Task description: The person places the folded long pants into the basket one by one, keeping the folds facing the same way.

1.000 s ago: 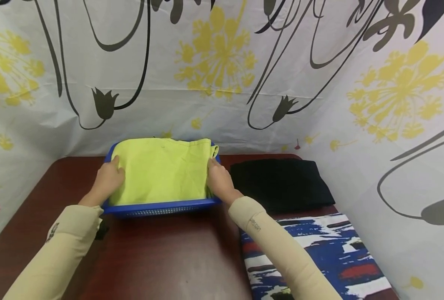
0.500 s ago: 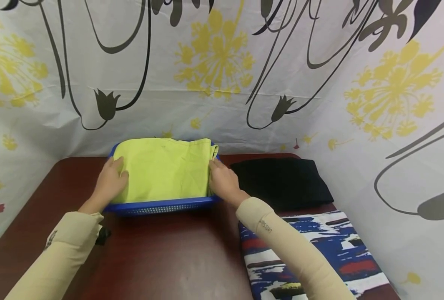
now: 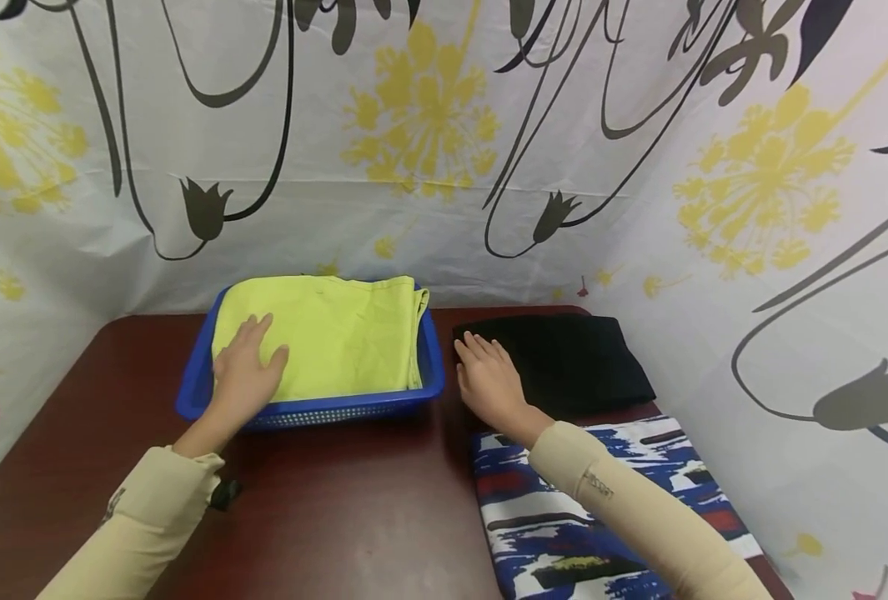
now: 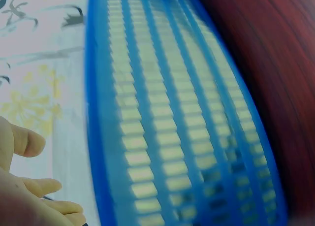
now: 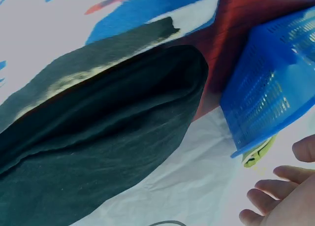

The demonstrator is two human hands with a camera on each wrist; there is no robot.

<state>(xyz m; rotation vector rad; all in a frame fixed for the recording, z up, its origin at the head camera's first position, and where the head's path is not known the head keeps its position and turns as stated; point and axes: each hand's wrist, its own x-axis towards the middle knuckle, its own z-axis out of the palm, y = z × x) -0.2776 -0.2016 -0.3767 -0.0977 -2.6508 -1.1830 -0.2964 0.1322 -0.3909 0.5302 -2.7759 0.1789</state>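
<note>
A folded yellow-green cloth (image 3: pixel 331 332) lies in a blue plastic basket (image 3: pixel 428 367) at the back of the dark red table (image 3: pixel 338 508). My left hand (image 3: pixel 244 371) rests flat on the cloth's near left part, fingers straight. My right hand (image 3: pixel 489 379) hovers open, fingers spread, at the near left edge of a folded black cloth (image 3: pixel 564 354) beside the basket; contact is unclear. The left wrist view shows the basket's slotted wall (image 4: pixel 162 132) up close. In the right wrist view the black cloth (image 5: pixel 98 147) and a basket corner (image 5: pixel 270 103) appear.
A folded blue, white and red patterned cloth (image 3: pixel 601 508) lies at the table's near right, under my right forearm. White curtains with yellow flowers (image 3: pixel 428 117) close in the back and both sides. A small black object (image 3: pixel 224 493) sits by my left sleeve.
My right hand has left the basket's right side and moved right to the black cloth. My left hand slid from the cloth's left edge onto its top. The basket's left rim now shows.
</note>
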